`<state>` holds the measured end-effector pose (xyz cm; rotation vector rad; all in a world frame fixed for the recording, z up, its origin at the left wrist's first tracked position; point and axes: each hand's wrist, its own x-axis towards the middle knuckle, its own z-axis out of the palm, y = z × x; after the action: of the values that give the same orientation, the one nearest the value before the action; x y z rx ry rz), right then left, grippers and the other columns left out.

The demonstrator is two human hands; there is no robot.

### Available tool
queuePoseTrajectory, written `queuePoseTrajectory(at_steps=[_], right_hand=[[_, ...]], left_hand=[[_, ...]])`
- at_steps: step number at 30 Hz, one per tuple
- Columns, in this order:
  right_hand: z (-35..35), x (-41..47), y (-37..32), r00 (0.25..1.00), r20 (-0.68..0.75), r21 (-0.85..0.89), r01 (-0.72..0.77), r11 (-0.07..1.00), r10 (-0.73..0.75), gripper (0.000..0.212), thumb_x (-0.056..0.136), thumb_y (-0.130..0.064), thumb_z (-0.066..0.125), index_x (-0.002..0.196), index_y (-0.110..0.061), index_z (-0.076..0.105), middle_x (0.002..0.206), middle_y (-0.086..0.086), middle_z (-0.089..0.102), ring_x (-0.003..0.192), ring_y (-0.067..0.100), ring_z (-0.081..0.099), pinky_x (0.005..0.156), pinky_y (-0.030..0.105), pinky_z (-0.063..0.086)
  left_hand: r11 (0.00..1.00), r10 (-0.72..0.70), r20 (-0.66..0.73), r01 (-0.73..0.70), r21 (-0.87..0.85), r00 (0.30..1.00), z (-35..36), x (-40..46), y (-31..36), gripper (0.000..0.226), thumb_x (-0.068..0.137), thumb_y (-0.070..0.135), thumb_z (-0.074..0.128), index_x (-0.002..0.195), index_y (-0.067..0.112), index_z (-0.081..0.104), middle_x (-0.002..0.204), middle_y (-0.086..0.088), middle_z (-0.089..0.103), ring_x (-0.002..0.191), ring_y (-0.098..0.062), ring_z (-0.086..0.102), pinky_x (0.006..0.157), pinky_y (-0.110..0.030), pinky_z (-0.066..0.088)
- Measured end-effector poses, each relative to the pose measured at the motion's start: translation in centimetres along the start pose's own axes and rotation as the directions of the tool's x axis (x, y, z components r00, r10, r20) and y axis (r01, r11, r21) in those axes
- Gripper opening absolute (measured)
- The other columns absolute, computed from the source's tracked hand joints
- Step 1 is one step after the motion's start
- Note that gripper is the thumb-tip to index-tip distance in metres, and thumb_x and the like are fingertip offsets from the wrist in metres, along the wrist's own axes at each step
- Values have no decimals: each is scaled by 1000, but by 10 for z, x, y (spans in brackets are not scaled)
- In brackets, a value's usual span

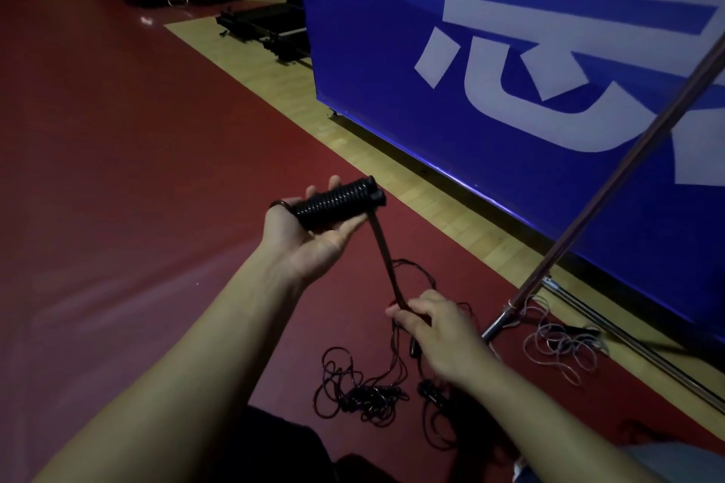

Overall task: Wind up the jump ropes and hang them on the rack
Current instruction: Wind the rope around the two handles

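Your left hand [310,231] cradles the paired rope handles [337,202], cord already coiled around them; your right hand [439,333] pinches the taut cord [386,263] below. The loose cord [365,392] lies tangled on the red floor mat [117,169] (another pale rope [561,345] lies near the rack pole [612,184]). Pull too fast and I'd expect a snag to tighten into a knot.

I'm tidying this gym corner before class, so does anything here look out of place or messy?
Yes. Dark jump ropes lie tangled loose on the red mat, and a pale rope sprawls by the foot of the metal pole. Only the rope on the black handles in the left hand looks neatly coiled.
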<state>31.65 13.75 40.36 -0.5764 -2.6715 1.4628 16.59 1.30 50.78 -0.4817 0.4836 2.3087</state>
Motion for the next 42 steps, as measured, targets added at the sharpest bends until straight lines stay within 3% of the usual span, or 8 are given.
queuePoseTrajectory(at_steps=[6, 13, 20, 23, 26, 32, 37, 42], right_hand=[[-14, 9, 3, 925, 101, 305, -380, 873, 367, 25, 104, -19, 35, 95, -23, 58, 69, 12, 56, 41, 17, 57, 34, 19, 37], [-45, 23, 20, 930, -146, 330, -275, 903, 336, 32, 103, -13, 41, 105, -23, 71, 77, 4, 70, 59, 13, 59, 58, 31, 50], [-72, 13, 5, 921, -338, -161, 146, 976, -194, 40, 92, 5, 51, 115, -21, 71, 89, -5, 69, 51, -7, 52, 48, 7, 35], [-76, 1, -3, 801, -299, -470, 350, 810, -519, 41, 83, 7, 63, 117, -13, 70, 98, 1, 72, 82, 12, 65, 71, 25, 54], [-63, -10, -16, 674, -252, -666, 400, 630, -694, 33, 79, -3, 58, 109, -7, 71, 82, 4, 67, 69, 22, 57, 51, 31, 49], [8, -25, -13, 735, -255, -775, 233, 588, -628, 53, 82, -6, 31, 123, 2, 63, 84, 6, 63, 70, 22, 55, 58, 33, 50], [34, -23, -3, 858, -290, -566, 205, 799, -425, 52, 88, -6, 62, 139, -10, 50, 100, -5, 60, 81, 14, 54, 61, 24, 49], [32, -14, -6, 932, -276, 245, -168, 955, 235, 12, 103, -28, 41, 110, -19, 41, 93, 1, 58, 71, 12, 52, 50, 17, 37]], left_hand=[[928, -207, 36, 184, 323, 978, -4, -11, -29, 18, 98, 22, 41, 87, 17, 54, 97, -16, 74, 82, -41, 73, 62, -69, 53], [505, -71, 23, 16, 863, 997, -22, -11, -45, 21, 105, 22, 35, 98, 10, 52, 89, -9, 72, 92, -32, 73, 76, -49, 58], [294, -90, -104, 126, 947, 991, -29, -6, -52, 27, 104, 17, 37, 89, 7, 57, 108, -20, 72, 104, -39, 65, 73, -56, 58], [403, 5, -101, 91, 911, 995, -31, 1, -55, 25, 103, 15, 36, 93, 6, 56, 101, -19, 74, 101, -39, 66, 74, -53, 58], [563, 147, -118, 15, 826, 982, -33, 7, -63, 27, 104, 16, 34, 96, 4, 56, 84, -16, 76, 90, -35, 70, 73, -49, 59], [835, 239, -229, -80, 544, 944, -34, 16, -86, 26, 103, 9, 31, 95, 2, 55, 90, -21, 71, 78, -30, 68, 74, -46, 57], [948, 180, -257, -98, 304, 950, -29, 25, -80, 23, 103, 11, 34, 96, 4, 54, 89, -18, 68, 79, -27, 65, 94, -55, 52], [949, 66, -202, 1, 315, 977, -25, 21, -79, 19, 99, 15, 45, 95, 5, 61, 95, -15, 59, 83, -26, 62, 59, -40, 59]])
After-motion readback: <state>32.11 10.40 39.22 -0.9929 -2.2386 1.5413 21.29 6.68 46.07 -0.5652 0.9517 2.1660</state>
